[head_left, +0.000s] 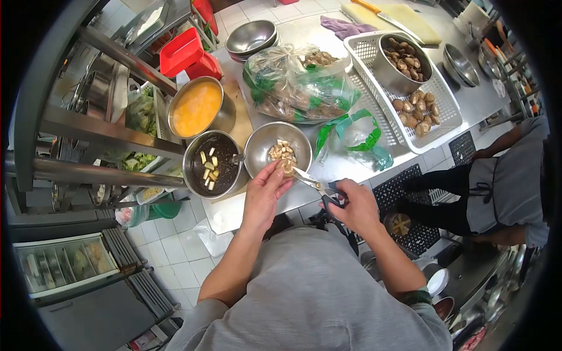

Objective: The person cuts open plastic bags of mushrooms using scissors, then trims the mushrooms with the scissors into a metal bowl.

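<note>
My left hand (pixel 264 192) pinches a brown mushroom (pixel 286 167) over the front rim of a metal bowl (pixel 257 146). Pale cut mushroom pieces (pixel 283 150) lie at the bottom of that bowl. In my right hand (pixel 357 206) are dark-handled scissors (pixel 312 181), their blades reaching to the mushroom; whether they are cutting into it I cannot tell. More whole mushrooms (pixel 418 113) rest in a white perforated basket (pixel 396 131) to the right. A metal pot (pixel 391 76) full of darker mushrooms stands in the same basket.
Left of the bowl are a pot of orange liquid (pixel 199 108) and a pot of dark sauce (pixel 195 157). Clear-and-green plastic bags (pixel 301 96) lie behind it. A knife (pixel 398 26) rests on a cutting board (pixel 424 23). At right stands another person (pixel 506 181).
</note>
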A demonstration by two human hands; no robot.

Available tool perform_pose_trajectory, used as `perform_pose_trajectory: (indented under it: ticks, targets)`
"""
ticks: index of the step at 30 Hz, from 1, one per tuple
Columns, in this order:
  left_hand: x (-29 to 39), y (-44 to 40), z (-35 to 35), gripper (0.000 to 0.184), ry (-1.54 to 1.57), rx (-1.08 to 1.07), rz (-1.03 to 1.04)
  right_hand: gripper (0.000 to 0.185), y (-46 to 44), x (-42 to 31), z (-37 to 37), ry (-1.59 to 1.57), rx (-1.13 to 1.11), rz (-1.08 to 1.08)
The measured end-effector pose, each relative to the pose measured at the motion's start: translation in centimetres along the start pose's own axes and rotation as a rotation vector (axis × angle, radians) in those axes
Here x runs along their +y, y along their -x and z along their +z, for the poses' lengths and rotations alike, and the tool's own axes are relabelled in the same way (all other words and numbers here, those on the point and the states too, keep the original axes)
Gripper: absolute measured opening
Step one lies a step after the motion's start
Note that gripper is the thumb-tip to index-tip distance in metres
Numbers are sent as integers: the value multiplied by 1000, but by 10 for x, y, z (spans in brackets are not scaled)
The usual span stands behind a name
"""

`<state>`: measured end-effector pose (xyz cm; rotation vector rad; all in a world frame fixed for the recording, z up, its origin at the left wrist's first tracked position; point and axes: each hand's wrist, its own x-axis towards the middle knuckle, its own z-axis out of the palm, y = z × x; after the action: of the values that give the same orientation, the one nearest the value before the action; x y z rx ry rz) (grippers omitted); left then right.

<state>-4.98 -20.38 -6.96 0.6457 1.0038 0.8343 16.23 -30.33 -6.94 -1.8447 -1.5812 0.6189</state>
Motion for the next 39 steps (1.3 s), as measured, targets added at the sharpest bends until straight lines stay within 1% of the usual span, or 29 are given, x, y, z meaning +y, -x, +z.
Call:
perform_pose_trajectory:
  ticks: [3, 9, 11, 12, 15, 17, 20, 23, 26, 29, 32, 35, 36, 39]
  targets:
    - [-3, 5, -6, 40, -21, 27, 13, 43, -6, -3, 9, 71, -16, -35]
    - [-10, 10, -12, 40, -56, 101, 130, 45, -12, -13, 12, 149, -97, -58]
    - [-12, 13, -14, 39, -124, 121, 178, 48, -12, -15, 15, 183, -104, -63]
    - [-13, 15, -14, 39, -159, 130, 201, 48, -13, -17, 15, 192, -135, -60]
    - [-20, 18, -16, 39, -128, 198, 221, 48, -15, -24, 16, 192, -211, -46]
    - [-20, 21, -16, 39, -131, 189, 225, 49, -17, -23, 21, 163, -243, -37]
    - [-20, 22, -17, 36, -143, 196, 215, 48, -15, -26, 26, 173, -204, -77]
    - [-20, 22, -16, 34, -155, 220, 199, 47, -13, -26, 34, 172, -197, -22]
    - [-21, 18, -17, 33, -169, 237, 222, 45, -12, -22, 43, 165, -193, -32]
    - [-20, 15, -20, 33, -139, 249, 212, 48, -17, 3, 58, -351, -515, 242]
    - [-16, 13, -21, 34, -120, 259, 191, 50, -26, -9, 40, -852, -721, 594]
    - [-13, 12, -24, 35, -113, 259, 177, 52, -30, -5, 47, -579, -465, 378]
    - [-12, 12, -25, 35, -109, 258, 173, 48, -35, -12, 41, -434, -435, 343]
    - [-9, 19, -22, 35, -209, 218, 194, 46, -48, -20, 57, -540, -140, 179]
